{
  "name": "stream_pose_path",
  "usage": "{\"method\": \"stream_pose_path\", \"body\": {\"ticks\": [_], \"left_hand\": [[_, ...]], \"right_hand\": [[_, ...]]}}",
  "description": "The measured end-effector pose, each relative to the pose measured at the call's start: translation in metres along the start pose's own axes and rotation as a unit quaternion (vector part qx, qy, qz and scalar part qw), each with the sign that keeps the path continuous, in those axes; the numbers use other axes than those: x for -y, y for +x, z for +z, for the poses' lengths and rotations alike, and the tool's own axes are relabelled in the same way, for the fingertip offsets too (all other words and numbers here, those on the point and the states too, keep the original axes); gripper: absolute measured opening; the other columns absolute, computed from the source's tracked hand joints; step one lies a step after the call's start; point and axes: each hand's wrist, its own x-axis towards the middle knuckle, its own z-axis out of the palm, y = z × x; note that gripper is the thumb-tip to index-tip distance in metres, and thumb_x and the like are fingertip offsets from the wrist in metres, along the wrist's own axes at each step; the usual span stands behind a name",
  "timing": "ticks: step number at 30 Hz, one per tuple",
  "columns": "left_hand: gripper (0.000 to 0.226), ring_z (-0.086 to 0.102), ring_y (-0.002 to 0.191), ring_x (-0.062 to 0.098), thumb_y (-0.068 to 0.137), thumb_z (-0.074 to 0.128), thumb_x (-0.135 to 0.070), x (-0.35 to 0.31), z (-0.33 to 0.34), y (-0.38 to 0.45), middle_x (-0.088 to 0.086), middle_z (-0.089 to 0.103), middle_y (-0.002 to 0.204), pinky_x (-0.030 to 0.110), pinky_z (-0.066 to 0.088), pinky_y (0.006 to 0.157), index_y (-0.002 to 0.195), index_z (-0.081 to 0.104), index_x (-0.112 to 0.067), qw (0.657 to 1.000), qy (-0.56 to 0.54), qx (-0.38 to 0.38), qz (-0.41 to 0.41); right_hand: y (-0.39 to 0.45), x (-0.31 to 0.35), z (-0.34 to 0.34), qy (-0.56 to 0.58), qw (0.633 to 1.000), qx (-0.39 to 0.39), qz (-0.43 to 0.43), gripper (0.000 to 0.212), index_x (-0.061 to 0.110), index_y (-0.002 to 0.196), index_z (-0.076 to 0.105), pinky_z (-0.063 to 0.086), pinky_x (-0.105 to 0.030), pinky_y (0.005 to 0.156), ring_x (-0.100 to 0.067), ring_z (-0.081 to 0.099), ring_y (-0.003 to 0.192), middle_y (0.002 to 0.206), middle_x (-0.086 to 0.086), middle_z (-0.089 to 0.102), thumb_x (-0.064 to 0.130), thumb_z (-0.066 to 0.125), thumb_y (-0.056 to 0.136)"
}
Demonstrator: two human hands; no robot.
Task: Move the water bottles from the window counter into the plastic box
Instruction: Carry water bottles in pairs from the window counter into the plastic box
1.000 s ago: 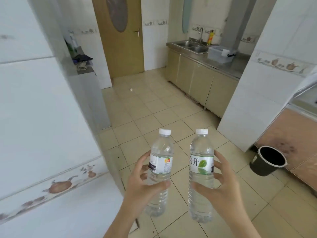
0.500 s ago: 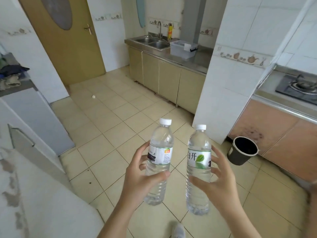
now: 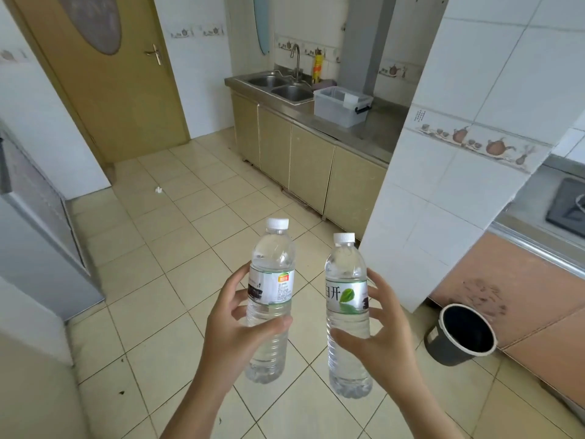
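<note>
I hold two clear water bottles upright over the tiled floor, low in the middle of the view. My left hand (image 3: 234, 331) grips the bottle with the white and black label (image 3: 271, 280). My right hand (image 3: 384, 337) grips the bottle with the green leaf label (image 3: 346, 280). Both have white caps. The translucent plastic box (image 3: 338, 110) with a black latch stands far ahead on the steel counter, just right of the sink.
A double sink (image 3: 281, 85) with a tap sits on beige cabinets (image 3: 304, 156). A white tiled pillar (image 3: 449, 172) juts out at right, with a black bucket (image 3: 462, 334) on the floor at its foot. A wooden door (image 3: 104, 77) is at back left.
The view has swung right and forward: the white wall at left has slid out, the sink counter and box have come closer. Both hands keep their bottles.
</note>
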Motion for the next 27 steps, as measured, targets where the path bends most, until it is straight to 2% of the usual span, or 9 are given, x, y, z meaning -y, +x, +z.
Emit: {"method": "stream_pose_path", "body": {"ticks": [7,10,15,19,24,27], "left_hand": [[0.088,0.066,0.099,-0.001,0.042,0.092,-0.032,-0.012,0.027,0.105,-0.007,0.072,0.111,0.024,0.049,0.081,0.109,0.05,-0.071,1.0,-0.002,-0.008,-0.005],[0.086,0.065,0.098,-0.004,0.04,0.091,-0.035,-0.012,0.039,0.16,-0.01,0.072,0.107,0.021,0.046,0.083,0.106,0.05,-0.073,1.0,0.008,-0.003,-0.003],[0.088,0.067,0.097,0.001,0.038,0.09,-0.04,-0.012,0.061,0.275,-0.008,0.072,0.105,0.024,0.048,0.081,0.11,0.05,-0.07,0.999,0.014,0.035,-0.003],[0.086,0.067,0.096,-0.002,0.038,0.089,-0.039,-0.026,0.082,0.372,-0.006,0.072,0.107,0.021,0.047,0.08,0.108,0.05,-0.071,0.997,0.018,0.074,0.001],[0.085,0.068,0.098,0.001,0.042,0.09,-0.035,-0.045,0.113,0.474,-0.008,0.071,0.11,0.03,0.053,0.087,0.111,0.051,-0.068,0.992,0.016,0.122,0.027],[0.086,0.066,0.102,0.004,0.043,0.09,-0.034,-0.053,0.13,0.521,-0.007,0.069,0.113,0.033,0.054,0.089,0.112,0.051,-0.067,0.99,0.012,0.137,0.031]], "right_hand": [[0.111,-0.01,0.001,-0.002,1.0,0.013,0.015,0.1,0.049,0.132,0.038,0.05,-0.027,0.078,-0.005,0.061,0.1,0.119,0.022,0.058,0.014,0.09,0.055],[0.165,-0.016,0.008,-0.002,1.0,0.01,0.013,0.1,0.051,0.131,0.038,0.047,-0.021,0.074,-0.003,0.061,0.099,0.118,0.022,0.058,0.013,0.09,0.055],[0.262,-0.024,0.023,-0.007,1.0,-0.018,0.011,0.097,0.056,0.126,0.039,0.046,-0.014,0.07,0.005,0.06,0.094,0.114,0.027,0.058,0.012,0.09,0.055],[0.341,-0.024,0.028,-0.008,0.998,-0.052,0.027,0.097,0.055,0.125,0.04,0.048,-0.02,0.074,0.006,0.059,0.093,0.11,0.034,0.056,0.011,0.09,0.055],[0.423,-0.019,0.028,-0.009,0.994,-0.1,0.039,0.098,0.052,0.129,0.04,0.047,-0.019,0.073,0.0,0.061,0.096,0.117,0.021,0.058,0.01,0.09,0.055],[0.469,-0.021,0.031,-0.015,0.992,-0.118,0.039,0.098,0.052,0.127,0.04,0.051,-0.025,0.076,-0.006,0.062,0.1,0.118,0.019,0.059,0.009,0.09,0.054]]}}
